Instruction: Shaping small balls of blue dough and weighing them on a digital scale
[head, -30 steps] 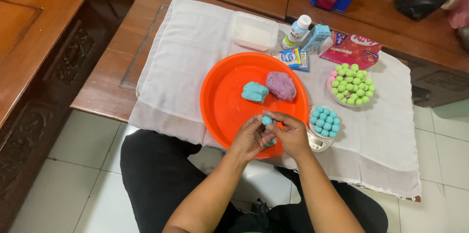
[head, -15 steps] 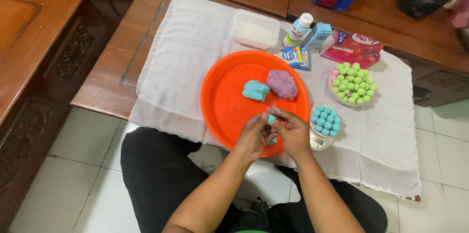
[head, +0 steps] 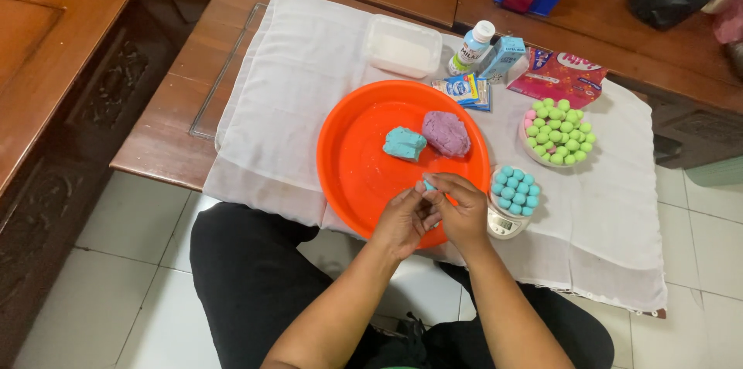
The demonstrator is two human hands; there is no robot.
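Observation:
Over the near rim of a round orange tray [head: 357, 154], my left hand [head: 400, 220] and my right hand [head: 463, 211] meet, pinching a small blue dough piece [head: 429, 185] between their fingers. On the tray lie a blue dough lump [head: 404, 143] and a purple dough lump [head: 446, 133]. Just right of my right hand, a dish of several blue dough balls [head: 514, 189] rests on a small white scale [head: 503, 224].
A white cloth [head: 294, 83] covers the low wooden table [head: 166, 125]. A plate of green balls [head: 559, 132], a clear lidded box [head: 402, 46], a white bottle [head: 473, 47], small cartons and packets [head: 559, 75] stand behind the tray. Tiled floor lies below.
Both hands stay together at the tray's near rim, working the small blue piece; the fingers have shifted slightly around it. Nothing else has moved.

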